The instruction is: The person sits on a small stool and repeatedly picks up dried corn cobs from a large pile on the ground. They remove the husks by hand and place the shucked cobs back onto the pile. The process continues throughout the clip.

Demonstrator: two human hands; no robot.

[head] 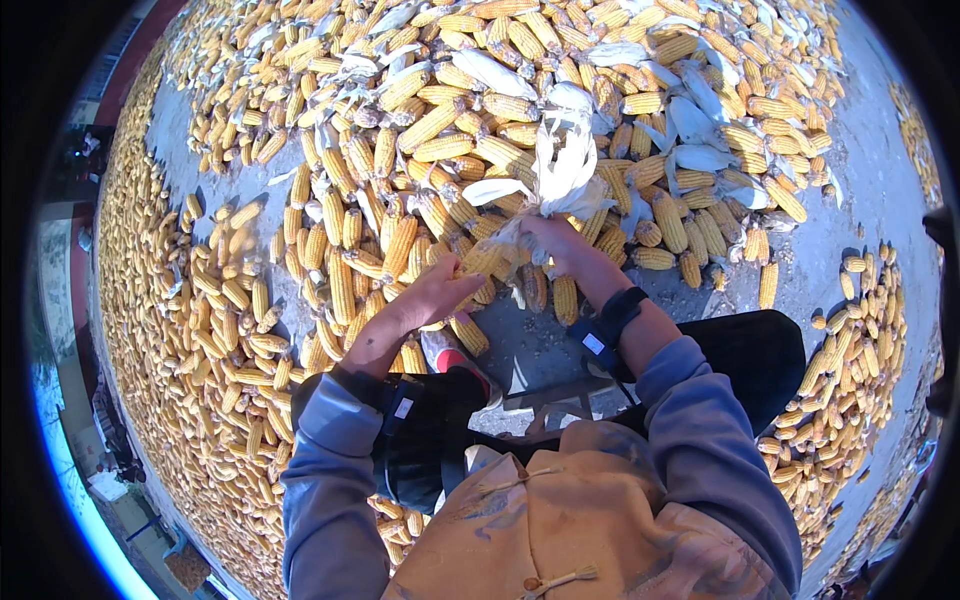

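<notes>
My left hand (433, 294) grips the lower end of a yellow corn cob (484, 259) in front of my knees. Pale dry husk leaves (566, 169) fan upward from the cob's far end. My right hand (556, 244) is closed around the base of these leaves, which hang partly torn about the cob. My fingers hide part of the cob and where the husk joins it. Just beyond my hands lies a heap of corn cobs (439, 146), mostly bare, with loose husks (694, 124) among them.
A wide spread of bare cobs (202, 375) covers the ground on the left. Another cob pile (844, 367) lies to the right. Grey concrete (525, 345) shows between my legs. My shoe (450, 352) stands against the heap's near edge.
</notes>
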